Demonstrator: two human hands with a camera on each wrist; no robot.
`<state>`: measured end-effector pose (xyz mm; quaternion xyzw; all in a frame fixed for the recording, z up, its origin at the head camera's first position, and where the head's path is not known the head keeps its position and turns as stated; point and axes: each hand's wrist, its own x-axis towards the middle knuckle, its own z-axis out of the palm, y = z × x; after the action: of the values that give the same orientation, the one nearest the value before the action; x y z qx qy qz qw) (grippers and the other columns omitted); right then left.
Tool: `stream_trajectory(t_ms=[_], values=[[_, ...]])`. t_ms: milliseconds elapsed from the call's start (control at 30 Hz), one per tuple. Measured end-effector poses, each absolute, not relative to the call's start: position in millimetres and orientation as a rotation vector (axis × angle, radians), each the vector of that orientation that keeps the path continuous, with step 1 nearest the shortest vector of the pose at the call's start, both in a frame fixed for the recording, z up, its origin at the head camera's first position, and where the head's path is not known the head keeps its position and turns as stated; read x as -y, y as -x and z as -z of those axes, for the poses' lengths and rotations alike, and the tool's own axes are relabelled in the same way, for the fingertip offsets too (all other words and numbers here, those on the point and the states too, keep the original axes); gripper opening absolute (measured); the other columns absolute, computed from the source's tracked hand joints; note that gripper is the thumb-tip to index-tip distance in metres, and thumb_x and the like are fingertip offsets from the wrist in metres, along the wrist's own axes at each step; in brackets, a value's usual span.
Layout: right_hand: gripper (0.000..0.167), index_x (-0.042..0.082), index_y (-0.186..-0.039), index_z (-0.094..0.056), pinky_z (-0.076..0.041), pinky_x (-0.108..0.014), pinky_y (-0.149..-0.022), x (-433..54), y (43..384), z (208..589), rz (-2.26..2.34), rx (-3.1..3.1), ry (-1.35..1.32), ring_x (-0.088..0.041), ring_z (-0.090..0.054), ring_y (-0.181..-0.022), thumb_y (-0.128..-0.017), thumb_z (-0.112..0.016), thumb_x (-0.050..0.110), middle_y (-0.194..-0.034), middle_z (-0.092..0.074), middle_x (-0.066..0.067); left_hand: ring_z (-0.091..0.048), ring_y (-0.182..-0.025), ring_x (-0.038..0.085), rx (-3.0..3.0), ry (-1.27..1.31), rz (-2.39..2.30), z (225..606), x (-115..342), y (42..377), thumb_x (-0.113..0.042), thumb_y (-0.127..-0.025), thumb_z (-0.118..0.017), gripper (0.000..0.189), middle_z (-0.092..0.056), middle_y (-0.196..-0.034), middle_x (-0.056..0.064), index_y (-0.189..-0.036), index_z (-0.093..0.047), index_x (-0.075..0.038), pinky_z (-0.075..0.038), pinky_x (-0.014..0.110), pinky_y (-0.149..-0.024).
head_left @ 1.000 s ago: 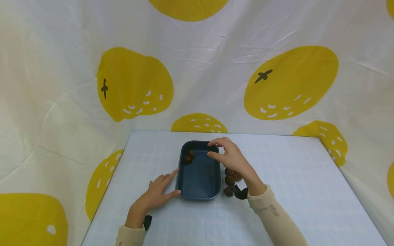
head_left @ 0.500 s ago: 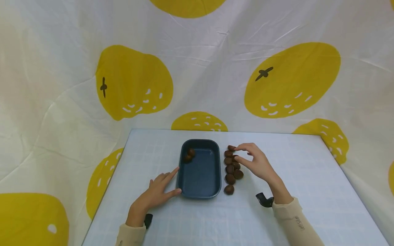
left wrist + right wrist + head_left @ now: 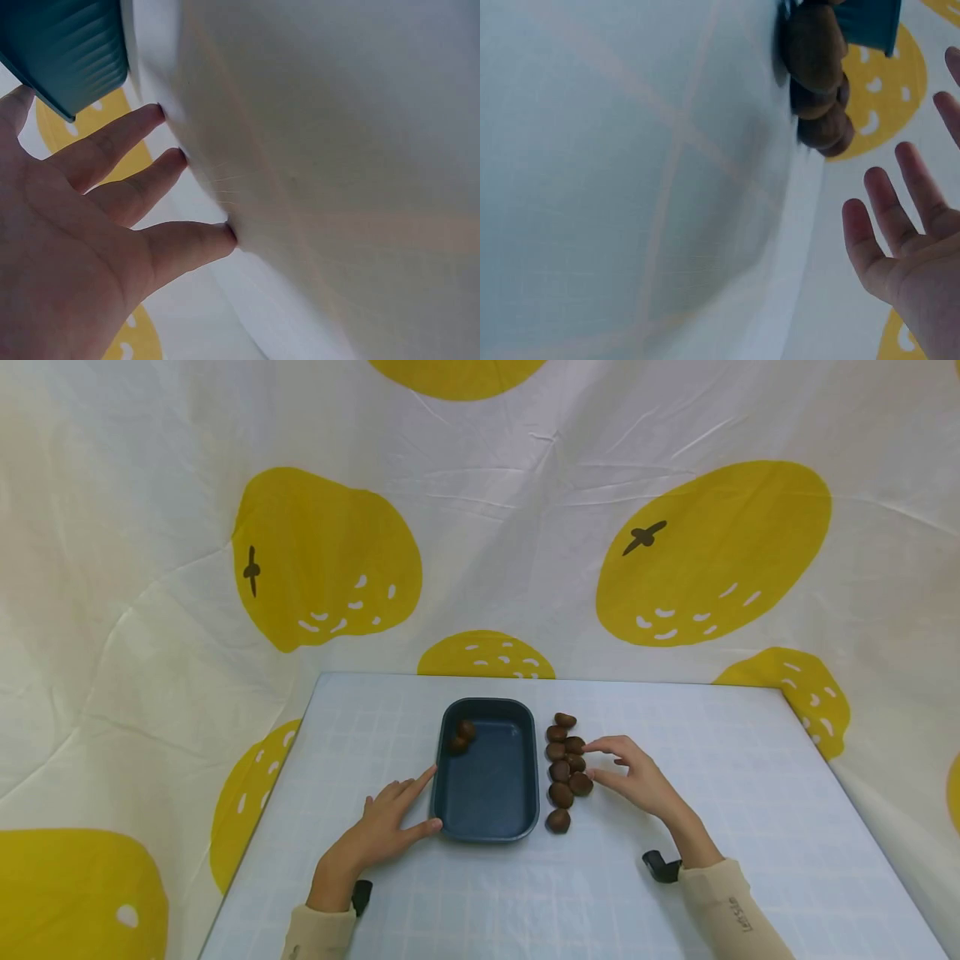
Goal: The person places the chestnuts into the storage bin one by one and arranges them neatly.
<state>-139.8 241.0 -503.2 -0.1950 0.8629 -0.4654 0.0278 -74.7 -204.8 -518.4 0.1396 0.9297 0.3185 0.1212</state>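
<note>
A dark blue rectangular tray (image 3: 487, 793) lies mid-table in the head view, with two brown chestnuts (image 3: 466, 730) in its far left corner. Against its left side rests my left hand (image 3: 386, 827), fingers spread, forefinger and thumb at the rim; in the left wrist view its other fingertips meet the tablecloth. Just right of the tray, several more chestnuts (image 3: 560, 795) form two uneven rows. My right hand (image 3: 637, 781) hovers by their right side with fingers slightly bent and parted. No chestnut shows within its grasp, and the right wrist view has its fingers (image 3: 885, 199) apart from the nuts.
A pale checked cloth (image 3: 720, 777) covers the table. Behind it hangs a white curtain (image 3: 510, 552) printed with yellow fruit. Each wrist carries a black camera mount, such as the right mount (image 3: 660, 866).
From above the tray's far right corner, my right hand has moved right to the chestnuts, then slightly nearer and further right. The left hand and the tray's two chestnuts have stayed put.
</note>
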Motion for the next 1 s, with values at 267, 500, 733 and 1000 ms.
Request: stream_trajectory(t_ms=[267,500,733,1000], values=[[0.046,0.012,-0.132,-0.064,-0.041,-0.066,-0.095,-243.7,140.0,519.2,1.423,-2.612,0.616,-0.032,-0.047,-0.125,-0.09,-0.078,0.021,-0.134,-0.057,-0.01,-0.03,-0.143,0.036,-2.722,-0.416,-0.926,523.8,206.1,74.8,-0.072,-0.087,-0.058,0.083,-0.041,-0.153,0.012,-0.157,-0.018,-0.05,-0.008,0.081,-0.102],[0.053,0.006,-0.132,-0.063,-0.036,-0.062,-0.1,-246.0,144.1,531.8,1.37,-2.642,0.767,-0.034,-0.047,-0.125,-0.083,-0.083,0.011,-0.132,-0.06,-0.012,-0.029,-0.144,0.037,-2.728,-0.432,-0.921,523.0,206.5,75.8,-0.072,-0.088,-0.057,0.083,-0.039,-0.155,0.012,-0.157,-0.017,-0.05,-0.01,0.081,-0.102],[0.051,0.011,-0.13,-0.067,-0.035,-0.066,-0.097,-248.0,146.9,540.4,1.23,-2.693,0.763,-0.038,-0.043,-0.125,-0.082,-0.084,0.015,-0.133,-0.055,-0.016,-0.029,-0.144,0.038,-2.722,-0.434,-0.919,521.8,206.6,76.4,-0.071,-0.088,-0.058,0.084,-0.039,-0.154,0.014,-0.158,-0.017,-0.048,-0.009,0.081,-0.102],[0.046,0.012,-0.124,-0.07,-0.03,-0.072,-0.097,-245.1,145.3,540.9,1.158,-2.748,0.759,-0.049,-0.04,-0.126,-0.08,-0.084,0.014,-0.135,-0.051,-0.028,-0.028,-0.144,0.038,-2.715,-0.433,-0.924,520.5,206.3,77.3,-0.071,-0.088,-0.058,0.085,-0.039,-0.154,0.014,-0.158,-0.017,-0.048,-0.009,0.081,-0.103]])
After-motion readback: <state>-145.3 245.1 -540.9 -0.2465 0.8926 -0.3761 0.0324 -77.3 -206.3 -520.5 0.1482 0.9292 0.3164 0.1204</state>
